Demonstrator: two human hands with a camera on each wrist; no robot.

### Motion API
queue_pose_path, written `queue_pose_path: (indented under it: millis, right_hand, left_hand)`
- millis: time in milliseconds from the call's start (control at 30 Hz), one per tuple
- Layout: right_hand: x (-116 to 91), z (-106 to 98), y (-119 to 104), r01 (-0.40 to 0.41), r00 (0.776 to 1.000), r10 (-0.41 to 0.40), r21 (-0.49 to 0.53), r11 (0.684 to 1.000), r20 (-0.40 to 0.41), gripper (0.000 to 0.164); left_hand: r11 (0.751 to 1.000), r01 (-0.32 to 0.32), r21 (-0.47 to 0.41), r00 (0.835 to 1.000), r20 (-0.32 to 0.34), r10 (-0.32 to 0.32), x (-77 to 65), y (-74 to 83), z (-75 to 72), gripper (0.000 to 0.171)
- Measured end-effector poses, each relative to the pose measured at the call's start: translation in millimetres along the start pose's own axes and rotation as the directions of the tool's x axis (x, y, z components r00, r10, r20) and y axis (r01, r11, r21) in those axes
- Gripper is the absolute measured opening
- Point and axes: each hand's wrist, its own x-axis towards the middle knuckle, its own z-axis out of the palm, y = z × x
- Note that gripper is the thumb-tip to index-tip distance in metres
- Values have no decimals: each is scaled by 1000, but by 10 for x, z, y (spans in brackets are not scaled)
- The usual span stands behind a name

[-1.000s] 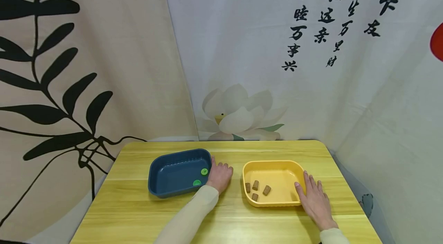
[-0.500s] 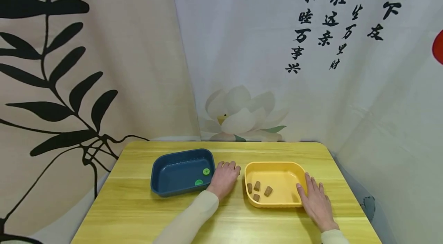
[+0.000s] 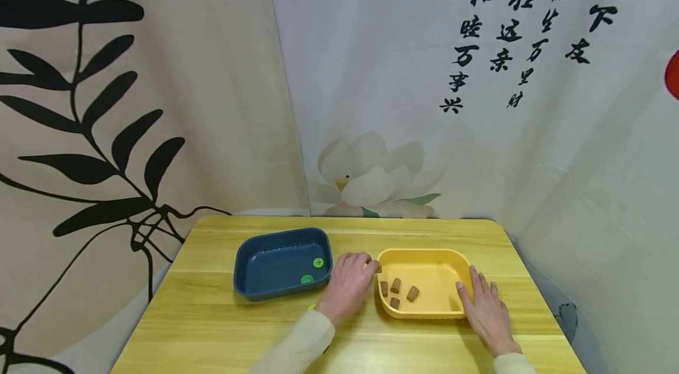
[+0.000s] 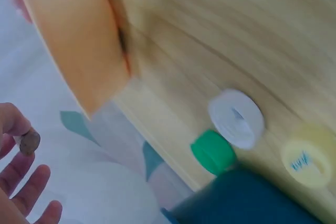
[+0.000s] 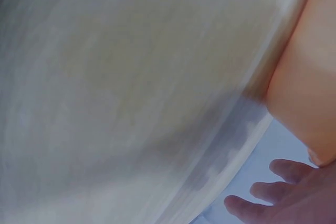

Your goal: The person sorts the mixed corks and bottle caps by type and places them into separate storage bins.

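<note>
My left hand point(image 3: 347, 287) pinches a small brown cork-like piece point(image 4: 30, 142) between thumb and fingertip, at the left rim of the yellow tray point(image 3: 435, 314). The other fingers are partly spread. Inside that tray, toward its left end, lie several short brown cork-like pieces point(image 3: 412, 293). With fingers extended, my right hand point(image 3: 489, 312) rests at the tray's right rim. To the left stands a blue tray point(image 3: 265, 268) with green caps point(image 3: 318, 262) in it. In the right wrist view, the fingers point(image 5: 247, 208) reach along the tray's outer wall.
Beside the blue tray on the wooden table point(image 3: 212, 333) lie a white cap point(image 4: 236, 118), a green cap point(image 4: 214, 152) and a yellow cap point(image 4: 308, 161). Behind the table hangs a printed cloth point(image 3: 371, 68).
My left hand has moved right from the blue tray's edge to the yellow tray's left rim, the brown piece now showing at its fingertips. The right hand stays in place; the head view shifts slightly.
</note>
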Motion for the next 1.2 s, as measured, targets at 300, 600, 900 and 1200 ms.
queue_pose_path:
  millis: [300,600,900,1200]
  right_hand:
    - [9,8,14,5,1000,-5,13,1000,-17,75]
    - [18,24,27,4,1000,-3,22,1000,-20,75]
    - [6,22,12,12,999,-12,6,1000,-45,74]
    - [9,26,17,7,999,-7,6,1000,-39,74]
  left_hand:
    - [952,163,-261,987,61,-152,25,358,-122,24]
    - [899,206,-386,978,111,-176,149,755,-11,20]
    - [924,189,-332,978,144,-148,335,1114,215,17]
    - [964,224,-142,943,283,-177,393,1211,351,17]
